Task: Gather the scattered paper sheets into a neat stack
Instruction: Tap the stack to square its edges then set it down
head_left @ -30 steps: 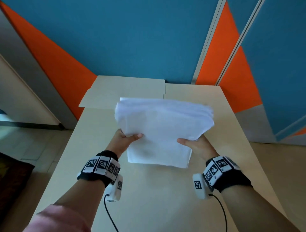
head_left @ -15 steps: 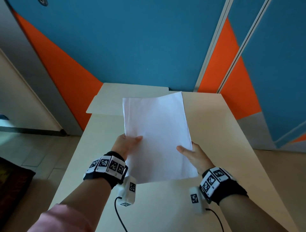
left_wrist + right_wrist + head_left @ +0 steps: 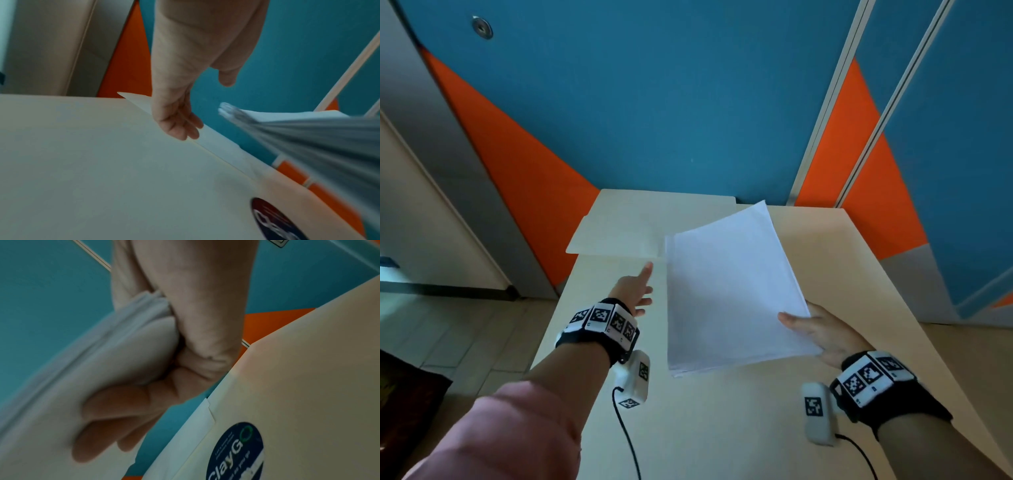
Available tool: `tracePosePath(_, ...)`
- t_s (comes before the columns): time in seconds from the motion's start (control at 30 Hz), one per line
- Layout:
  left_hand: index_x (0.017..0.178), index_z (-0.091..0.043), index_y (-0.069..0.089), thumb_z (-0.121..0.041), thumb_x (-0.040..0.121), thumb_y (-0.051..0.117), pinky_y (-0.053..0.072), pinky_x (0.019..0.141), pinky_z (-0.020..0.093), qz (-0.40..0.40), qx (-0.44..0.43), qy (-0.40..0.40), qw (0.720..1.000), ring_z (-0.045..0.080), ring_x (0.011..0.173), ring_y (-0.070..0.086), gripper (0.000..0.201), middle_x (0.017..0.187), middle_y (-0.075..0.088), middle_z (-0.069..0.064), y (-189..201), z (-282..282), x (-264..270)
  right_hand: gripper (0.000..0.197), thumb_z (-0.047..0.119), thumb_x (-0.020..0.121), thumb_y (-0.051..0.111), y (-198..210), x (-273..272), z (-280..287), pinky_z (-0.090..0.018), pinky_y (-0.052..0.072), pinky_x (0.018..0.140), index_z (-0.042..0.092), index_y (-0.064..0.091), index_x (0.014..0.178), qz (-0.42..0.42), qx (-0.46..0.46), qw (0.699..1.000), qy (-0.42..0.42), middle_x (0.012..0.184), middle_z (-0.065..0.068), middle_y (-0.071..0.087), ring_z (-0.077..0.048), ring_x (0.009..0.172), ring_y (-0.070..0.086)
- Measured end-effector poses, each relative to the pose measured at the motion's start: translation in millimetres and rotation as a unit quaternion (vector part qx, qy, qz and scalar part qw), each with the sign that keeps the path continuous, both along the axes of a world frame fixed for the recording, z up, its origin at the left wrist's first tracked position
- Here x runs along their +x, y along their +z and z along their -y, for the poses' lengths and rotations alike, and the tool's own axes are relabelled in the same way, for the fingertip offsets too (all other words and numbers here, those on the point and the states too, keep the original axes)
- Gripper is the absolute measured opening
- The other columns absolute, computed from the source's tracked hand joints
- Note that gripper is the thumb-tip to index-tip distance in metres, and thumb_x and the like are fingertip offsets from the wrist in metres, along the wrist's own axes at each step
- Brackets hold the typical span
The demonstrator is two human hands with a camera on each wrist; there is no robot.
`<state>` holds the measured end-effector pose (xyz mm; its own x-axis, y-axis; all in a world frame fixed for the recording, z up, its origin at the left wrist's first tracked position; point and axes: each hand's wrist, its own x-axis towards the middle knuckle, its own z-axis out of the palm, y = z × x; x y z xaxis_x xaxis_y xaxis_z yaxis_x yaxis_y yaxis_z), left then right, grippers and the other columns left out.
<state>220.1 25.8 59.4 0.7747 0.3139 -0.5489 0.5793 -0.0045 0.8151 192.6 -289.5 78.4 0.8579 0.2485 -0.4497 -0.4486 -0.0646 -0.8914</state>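
right hand (image 3: 825, 334) holds paper stack (image 3: 729, 291) by near corner, fingers (image 3: 115, 415) under, thumb on top. stack up off tabletop (image 3: 722, 428). left hand (image 3: 631, 291) free, fingers (image 3: 180, 125) loose, beside folder (image 3: 619, 226). gathering looks done. next: lay stack down flat, square edges.

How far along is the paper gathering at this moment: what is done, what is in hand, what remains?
Done: the sheets form one fairly even paper stack; no loose sheets show on the table. In hand: the right hand alone grips the stack by its right edge, held above the table, while the left hand is open and off it. Left: setting the stack down.
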Motion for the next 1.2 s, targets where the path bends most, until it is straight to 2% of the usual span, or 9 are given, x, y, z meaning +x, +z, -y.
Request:
tracePosePath(0.1,0.123,0.000,0.052,-0.035,0.095,0.044,0.045,0.093,0.041,-0.022,0.064,0.027,0.997,0.026,0.101,0.058,0.046,0.121,0.060,0.011,-12,-20,24,0.024,0.013,0.087,0.060,-1,22,8,-0.016,0.055,0.057,0.008,0.063,0.109,-0.020,0.024,0.999,-0.008,0.098,-0.007,0.073,-0.009,0.074,0.072)
tracePosePath(0.23,0.124,0.003,0.054,-0.023,0.092,0.052,0.046,0.099,0.043,-0.054,0.170,0.002,0.984,0.036,0.117,0.056,0.042,0.127,0.059,0.021,-32,-59,59,0.048,0.017,0.079,0.060,-18,54,10,-0.034,0.058,0.078,0.000,0.057,0.123,-0.029,0.043,0.998,-0.022,0.119,-0.021,0.066,-0.036,0.107,0.064)
tracePosePath(0.5,0.134,0.000,0.045,-0.035,0.094,0.044,0.037,0.098,0.043,-0.117,0.329,0.070,0.934,0.038,0.125,0.044,0.053,0.139,0.046,0.023,-68,-117,118,0.061,0.027,0.068,0.072,-51,111,8,-0.032,0.059,0.074,0.001,0.058,0.121,-0.038,0.079,0.996,-0.035,0.114,-0.019,0.069,-0.029,0.094,0.070)
tracePosePath(0.67,0.135,-0.025,0.040,-0.038,0.080,0.063,0.041,0.102,0.047,-0.098,0.254,0.207,0.940,0.037,0.123,0.048,0.061,0.141,0.045,0.018,-94,-146,141,0.076,0.034,0.056,0.082,-65,134,2,-0.024,0.057,0.060,-0.002,0.059,0.119,-0.033,0.073,0.996,-0.033,0.108,-0.020,0.070,-0.020,0.081,0.073)
tracePosePath(0.77,0.138,-0.018,0.041,-0.034,0.085,0.063,0.042,0.099,0.039,-0.058,0.214,0.228,0.948,0.032,0.122,0.052,0.059,0.136,0.052,0.018,-98,-148,153,0.061,0.025,0.069,0.073,-70,142,-4,-0.021,0.056,0.057,-0.003,0.057,0.121,-0.047,0.086,0.994,-0.037,0.108,-0.017,0.070,-0.018,0.078,0.073)
tracePosePath(0.83,0.140,-0.012,0.041,-0.029,0.089,0.058,0.039,0.101,0.032,-0.036,0.172,0.235,0.956,0.027,0.130,0.047,0.057,0.143,0.047,0.014,-103,-154,159,0.074,0.033,0.060,0.081,-77,145,-7,-0.023,0.057,0.060,-0.001,0.057,0.121,-0.051,0.085,0.994,-0.038,0.106,-0.017,0.071,-0.021,0.083,0.073)
tracePosePath(0.9,0.141,-0.008,0.040,-0.023,0.090,0.056,0.038,0.102,0.032,-0.006,0.137,0.258,0.956,0.028,0.134,0.043,0.055,0.146,0.043,0.013,-103,-157,158,0.067,0.030,0.064,0.076,-84,147,-7,-0.025,0.057,0.062,0.001,0.057,0.121,-0.060,0.088,0.994,-0.040,0.104,-0.014,0.073,-0.022,0.085,0.073)
tracePosePath(1.1,0.115,-0.022,0.063,-0.019,0.077,0.070,0.051,0.077,0.026,0.057,0.108,0.388,0.913,0.019,0.091,0.067,0.039,0.115,0.068,0.006,-100,-142,157,0.039,0.013,0.083,0.058,-91,151,-9,-0.024,0.058,0.064,0.001,0.057,0.121,-0.076,0.106,0.990,-0.044,0.107,-0.014,0.072,-0.020,0.084,0.073)
tracePosePath(1.2,0.123,-0.019,0.055,-0.017,0.076,0.072,0.048,0.078,0.027,0.037,0.104,0.382,0.918,0.022,0.098,0.064,0.051,0.122,0.061,0.004,-105,-125,154,0.079,0.035,0.053,0.086,-90,149,-10,-0.026,0.058,0.064,0.003,0.059,0.119,-0.051,0.088,0.994,-0.025,0.109,-0.016,0.071,-0.022,0.086,0.073)
